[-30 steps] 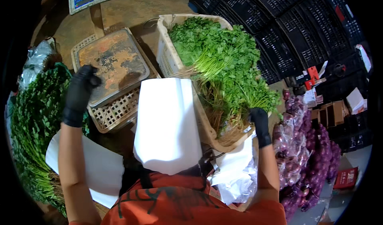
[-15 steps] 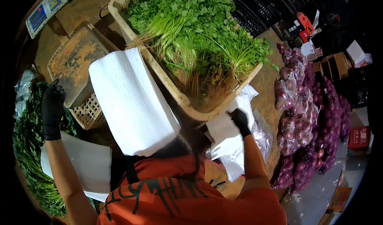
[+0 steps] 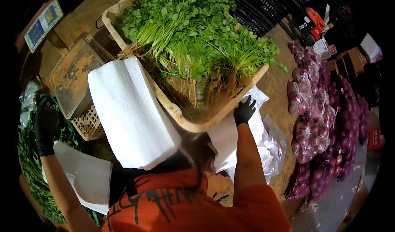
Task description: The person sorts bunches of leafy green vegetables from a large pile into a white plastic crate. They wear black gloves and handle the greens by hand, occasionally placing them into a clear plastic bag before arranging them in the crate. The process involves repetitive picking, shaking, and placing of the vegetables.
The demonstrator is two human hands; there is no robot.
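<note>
Has white sheets (image 3: 224,143) just beside the near corner of the crate (image 3: 176,113), with crinkled plastic (image 3: 272,160) next to them. Holds the right hand (image 3: 245,111) over the sheets, with fingers spread and nothing visibly gripped; cannot tell contact. Holds the left hand (image 3: 46,117) well left of the crate, by dark greens (image 3: 29,158); cannot tell finger opening or grip. Best, probably, to pinch just 1 free edge, clear of the crate's herbs (image 3: 185,34).

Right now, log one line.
left black-gloved grip: near green leafy bunches; right black-gloved grip: spread near white plastic; cream plastic crate: holds green herbs
</note>
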